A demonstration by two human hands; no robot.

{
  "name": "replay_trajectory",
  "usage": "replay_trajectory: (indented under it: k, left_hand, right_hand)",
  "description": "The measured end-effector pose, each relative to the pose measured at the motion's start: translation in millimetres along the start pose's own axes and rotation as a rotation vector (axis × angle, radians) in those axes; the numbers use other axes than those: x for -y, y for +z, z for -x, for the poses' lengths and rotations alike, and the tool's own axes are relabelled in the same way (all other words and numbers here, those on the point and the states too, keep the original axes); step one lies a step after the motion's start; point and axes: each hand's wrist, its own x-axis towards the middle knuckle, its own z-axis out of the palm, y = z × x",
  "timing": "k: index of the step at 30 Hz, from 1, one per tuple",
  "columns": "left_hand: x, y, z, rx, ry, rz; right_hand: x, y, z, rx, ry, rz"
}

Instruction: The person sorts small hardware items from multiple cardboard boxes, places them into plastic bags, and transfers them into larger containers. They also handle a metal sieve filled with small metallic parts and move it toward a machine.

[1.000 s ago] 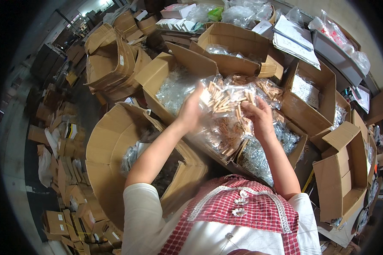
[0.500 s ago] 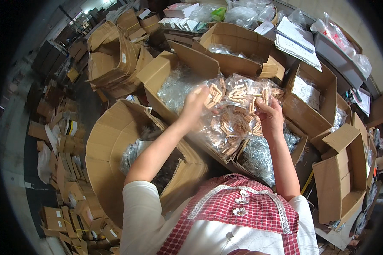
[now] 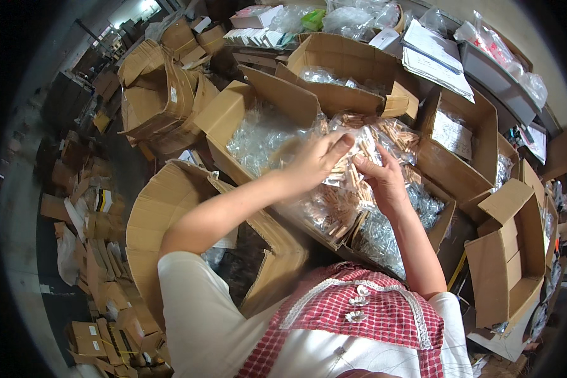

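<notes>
Clear plastic bags of short wooden dowels (image 3: 331, 211) lie heaped across the cartons before me. My right hand (image 3: 384, 179) grips one bag of wooden dowels (image 3: 363, 148), its thumb on the near side. Over the left side of that bag is my left hand (image 3: 318, 162), slightly blurred, with fingers stretched out toward the upper right. Its thumb side is partly hidden, and no item shows in its grasp. More bagged dowels (image 3: 397, 138) rest just beyond my right hand. Below it, a carton holds bags of small silvery metal parts (image 3: 384, 236).
An open carton of clear bags (image 3: 252, 145) stands left of the heap. Nearer me is a large, deep carton (image 3: 160, 214). More open cartons (image 3: 460, 148) crowd the right. Papers (image 3: 438, 60) and a grey bin (image 3: 501, 82) sit at the far right.
My left hand has moved right, from the left edge of the dowel bags to over the bag at my right hand. My right hand has shifted slightly left and nearer.
</notes>
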Motion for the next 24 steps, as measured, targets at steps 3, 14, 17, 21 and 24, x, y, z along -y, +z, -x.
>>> replay_trajectory:
  k: [3, 14, 17, 21, 24]
  left_hand:
    - [1, -11, -20, 0.024, 0.059, -0.061]
    - [186, -112, -62, 0.001, -0.387, -0.506]
    - [255, -99, -43, 0.436, -0.292, -0.511]
    - [288, -78, -10, 0.386, 0.196, -0.688]
    - [274, -78, -12, 0.571, 0.014, -0.903]
  right_hand:
    - [0, 1, -9, 0.030, 0.073, -0.048]
    - [-59, -47, -52, -0.391, 0.178, 0.037]
    - [-66, -58, -51, -0.271, 0.126, 0.018]
    - [-67, -56, -45, -0.514, 0.138, 0.043]
    - [-63, -52, -44, -0.428, 0.140, 0.146]
